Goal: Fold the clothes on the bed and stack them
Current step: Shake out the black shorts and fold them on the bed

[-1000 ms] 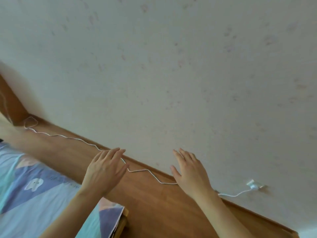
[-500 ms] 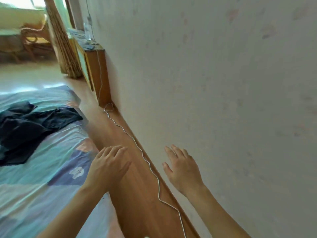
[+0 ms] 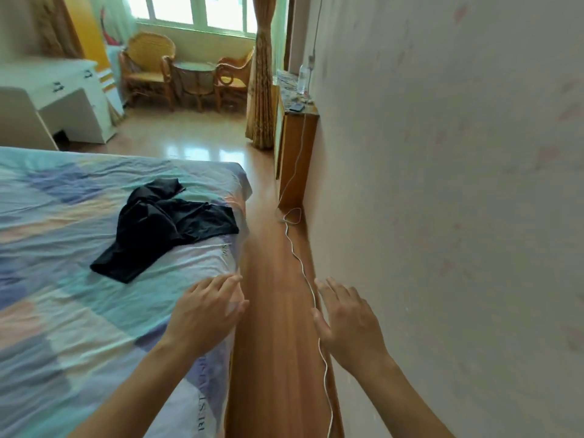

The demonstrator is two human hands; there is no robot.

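Observation:
A crumpled black garment [image 3: 164, 226] lies unfolded on the bed [image 3: 63, 311], near its right edge, on a pastel patchwork sheet. My left hand [image 3: 208, 314] hovers over the bed's right edge, fingers spread and holding nothing, a short way in front of the garment. My right hand [image 3: 347, 324] is raised over the narrow floor strip beside the wall, fingers apart and empty.
A narrow wooden floor strip [image 3: 271, 311] runs between bed and wall [image 3: 458, 216], with a white cable [image 3: 303, 273] trailing along it. A wooden cabinet [image 3: 294, 147] stands ahead by the wall. A white desk [image 3: 63, 102], wicker chairs [image 3: 148, 64] and a curtain [image 3: 262, 74] are farther off.
The view has swung from the wall to the left, bringing the bed and black garment into sight. Both hands stay raised and empty in front of me.

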